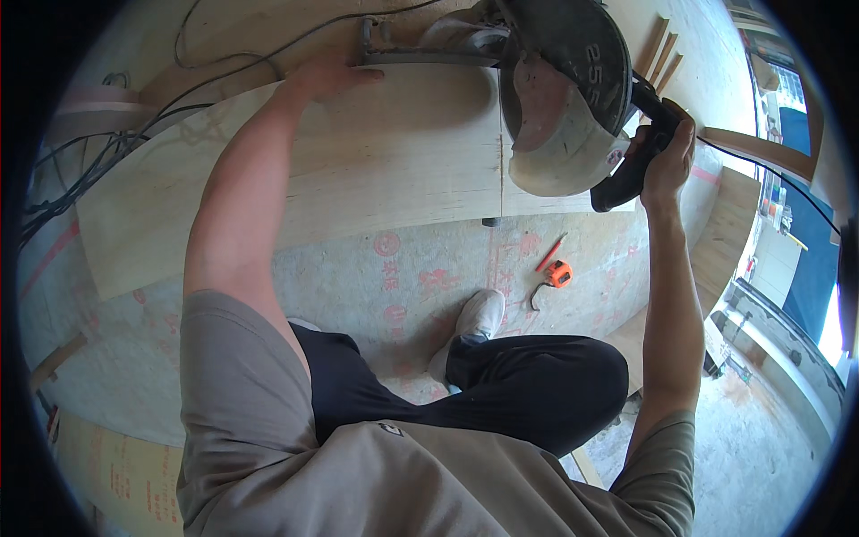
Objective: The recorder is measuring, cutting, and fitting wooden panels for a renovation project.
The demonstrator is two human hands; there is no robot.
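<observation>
Gripping saw handle (617, 179) | right fingers (639, 140) curled round it | left fingers (368, 75) extended, touching board (394, 143)

Floored in pale grey, red-printed covering (353, 277); lit at three o'clock by white glare (832, 329) beside a broad dark-blue surface (810, 268).

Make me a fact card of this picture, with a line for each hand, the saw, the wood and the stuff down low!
Left hand: at the far edge of the board
Right hand: wrapped around the black handle
Saw: black, with a pale guard
Wood: pale; a thin line crosses it near the saw
Floor: red pencil or marker beside an orange tape measure
</observation>
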